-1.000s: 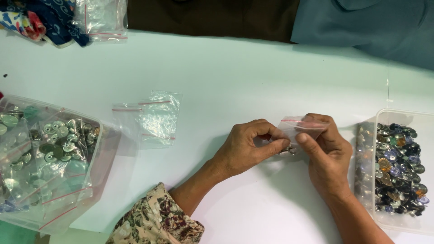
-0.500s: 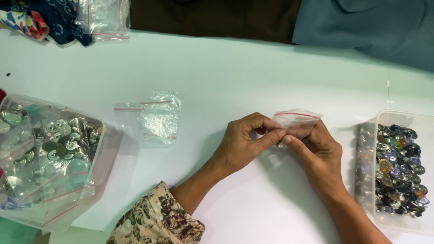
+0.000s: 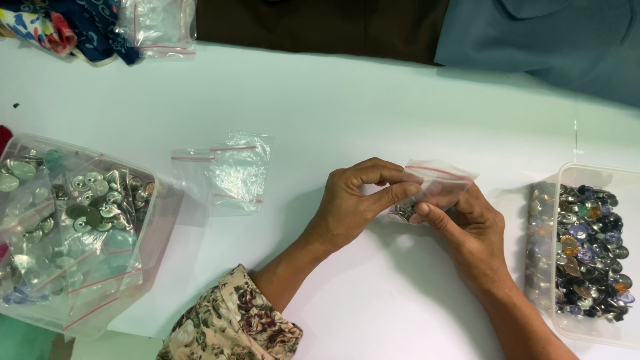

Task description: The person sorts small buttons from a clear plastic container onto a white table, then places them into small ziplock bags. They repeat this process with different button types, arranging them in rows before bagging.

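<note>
Buttons already sit in the small zip bag, which is pinched between the left hand and right hand just above the white table — sealing seems not yet finished. Filled bags are heaped in the left tub, loose buttons remain in the right tub, and empty bags lie between — nothing blocks the hands.
</note>
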